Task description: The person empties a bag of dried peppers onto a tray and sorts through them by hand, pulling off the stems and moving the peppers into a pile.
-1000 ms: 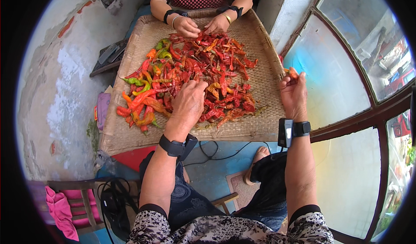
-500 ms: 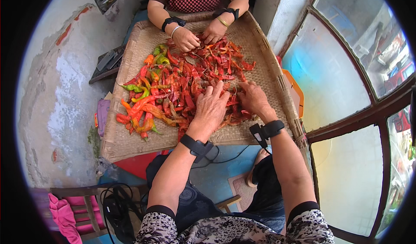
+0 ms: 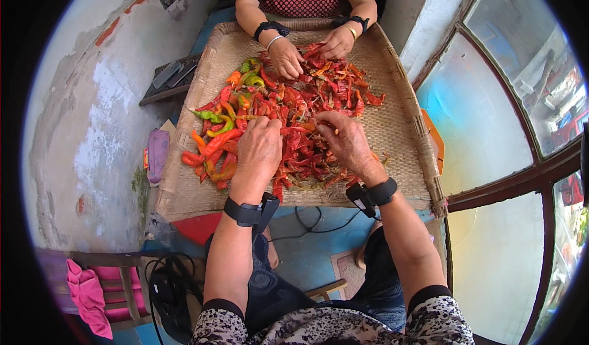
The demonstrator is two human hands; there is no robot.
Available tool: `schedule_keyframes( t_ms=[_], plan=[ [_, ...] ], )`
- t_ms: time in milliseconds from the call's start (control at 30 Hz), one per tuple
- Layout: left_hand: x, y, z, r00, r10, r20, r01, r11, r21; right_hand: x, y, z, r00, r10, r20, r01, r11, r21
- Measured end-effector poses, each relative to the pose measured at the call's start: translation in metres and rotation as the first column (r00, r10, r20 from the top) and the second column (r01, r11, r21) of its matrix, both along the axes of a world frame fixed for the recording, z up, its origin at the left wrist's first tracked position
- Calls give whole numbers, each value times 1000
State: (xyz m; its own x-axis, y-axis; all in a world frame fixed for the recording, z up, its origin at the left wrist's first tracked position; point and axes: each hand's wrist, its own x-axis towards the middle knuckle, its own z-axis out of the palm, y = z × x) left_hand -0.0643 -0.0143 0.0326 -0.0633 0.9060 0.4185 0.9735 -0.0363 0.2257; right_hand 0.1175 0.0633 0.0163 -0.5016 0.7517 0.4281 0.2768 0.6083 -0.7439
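A shallow woven tray (image 3: 399, 155) holds a spread of chili peppers. Most are red and wrinkled, like these dried peppers (image 3: 300, 149); plump red, orange and green ones, such as this green pepper (image 3: 208, 115), lie along the left. My left hand (image 3: 260, 152) is closed over the fresh peppers at mid-left, knuckles up, its fingertips hidden. To its right, my right hand (image 3: 348, 141) hovers just above the dried peppers, thumb and fingers drawn together in a pinch. Whatever is between them is too small to name. Dark straps circle both my wrists.
Across the tray, another person's hands (image 3: 287, 58) work among the far peppers. A purple pouch (image 3: 157, 155) lies beside the tray's left side. Framed windows (image 3: 478, 106) stand close on the right. Black cables and a chair with pink cloth (image 3: 89, 296) are at lower left.
My left hand has moved left across the pile and its fingers have curled in. My right hand has drawn its fingers together. The view has shifted, so the tray appears further right.
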Motion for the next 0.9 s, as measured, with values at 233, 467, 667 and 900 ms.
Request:
schedule_keyframes(
  t_ms=[233, 467, 667, 900],
  plan=[
    [6, -2, 7, 987, -55, 153, 72, 991, -111, 44, 16, -7, 900, -190, -393, 14, 912, -409],
    [31, 6, -4, 980, -151, 130, 165, 981, -100, 121, 40, -2, 482, -421, -768, -173, 814, -555],
    [51, 14, -10, 979, -162, 121, 180, 971, -158, 147, 58, -18, -68, -627, -776, -443, 716, -540],
    [54, 9, -15, 970, -207, 126, 223, 966, -133, 65, 62, -41, 881, -354, 314, 338, 935, 106]
  ],
)
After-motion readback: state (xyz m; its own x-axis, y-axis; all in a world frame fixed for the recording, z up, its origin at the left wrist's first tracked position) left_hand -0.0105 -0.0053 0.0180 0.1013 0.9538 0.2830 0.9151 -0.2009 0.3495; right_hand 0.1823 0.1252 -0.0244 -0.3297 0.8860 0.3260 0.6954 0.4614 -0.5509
